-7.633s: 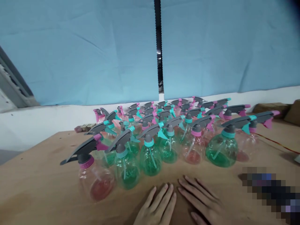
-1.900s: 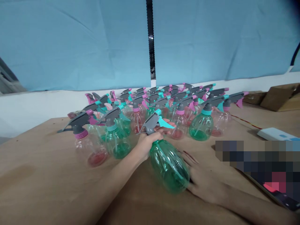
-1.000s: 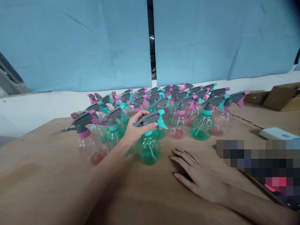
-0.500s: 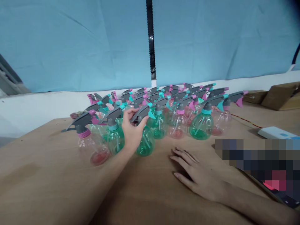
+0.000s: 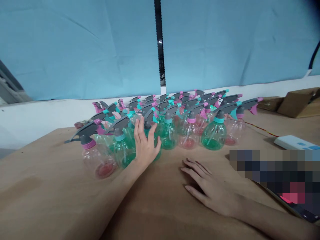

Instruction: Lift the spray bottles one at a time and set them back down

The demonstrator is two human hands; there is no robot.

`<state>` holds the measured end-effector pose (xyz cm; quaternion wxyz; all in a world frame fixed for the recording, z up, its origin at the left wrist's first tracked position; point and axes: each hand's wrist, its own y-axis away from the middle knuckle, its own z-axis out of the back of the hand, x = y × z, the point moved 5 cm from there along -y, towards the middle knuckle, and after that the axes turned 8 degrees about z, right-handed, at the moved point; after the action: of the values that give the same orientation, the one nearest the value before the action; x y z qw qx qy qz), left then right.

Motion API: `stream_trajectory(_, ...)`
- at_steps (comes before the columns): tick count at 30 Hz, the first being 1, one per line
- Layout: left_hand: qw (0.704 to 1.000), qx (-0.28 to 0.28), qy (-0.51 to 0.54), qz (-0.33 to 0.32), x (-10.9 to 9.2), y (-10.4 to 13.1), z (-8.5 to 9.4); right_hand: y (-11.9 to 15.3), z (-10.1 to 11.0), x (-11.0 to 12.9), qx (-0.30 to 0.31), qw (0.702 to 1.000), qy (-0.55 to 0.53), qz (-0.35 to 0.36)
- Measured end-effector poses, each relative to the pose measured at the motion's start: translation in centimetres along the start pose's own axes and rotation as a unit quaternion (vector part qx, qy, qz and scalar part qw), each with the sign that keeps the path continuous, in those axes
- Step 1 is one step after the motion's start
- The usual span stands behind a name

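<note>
My left hand point(image 5: 146, 146) is open, its fingers spread against the front of a green spray bottle point(image 5: 149, 119) with a grey head and turquoise trigger. The hand hides most of that bottle's body. To its left stand another green spray bottle point(image 5: 125, 150) and a pink one point(image 5: 98, 160) with a pink collar. On its right are a green bottle point(image 5: 168, 133), a pink bottle point(image 5: 188, 135) and a larger-looking green bottle point(image 5: 213, 135). My right hand point(image 5: 210, 188) rests open on the wooden table, holding nothing, in front of the bottles.
More spray bottles crowd behind the front row, up to a white ledge and blue sheet point(image 5: 82, 50). Cardboard boxes point(image 5: 300, 103) stand at the back right. A white device point(image 5: 295, 142) lies on the wooden table point(image 5: 50, 186), near a blurred-out dark object point(image 5: 287, 180) at right.
My left hand has let go of the spray bottle's head, and its fingers have spread. The bottle now sits slightly farther back among the others. My right hand stays where it was.
</note>
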<state>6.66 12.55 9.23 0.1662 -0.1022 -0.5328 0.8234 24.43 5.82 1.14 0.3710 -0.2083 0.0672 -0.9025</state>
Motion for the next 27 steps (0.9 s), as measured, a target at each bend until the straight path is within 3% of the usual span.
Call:
stream_trajectory(11, 0.997, 0.044, -0.063, -0.021, -0.1, 1.5, -0.5, -0.2, 0.2, 0.2, 0.025, 1.0, 0.002, -0.011)
stream_trajectory(20, 0.979, 0.197, -0.032, -0.034, -1.2, 3.8, 0.5, -0.1, 0.2, 0.2, 0.019, 1.0, 0.012, -0.007)
stream_trajectory(23, 0.952, 0.302, 0.02, -0.046, -2.7, 5.2, 0.5, -0.2, 0.1, 0.2, 0.017, 1.0, 0.012, -0.007)
stream_trajectory(27, 0.864, 0.499, 0.067, -0.012, -4.1, 7.6, -0.1, -0.1, -0.2, 0.0, 0.02, 0.999, 0.026, -0.016)
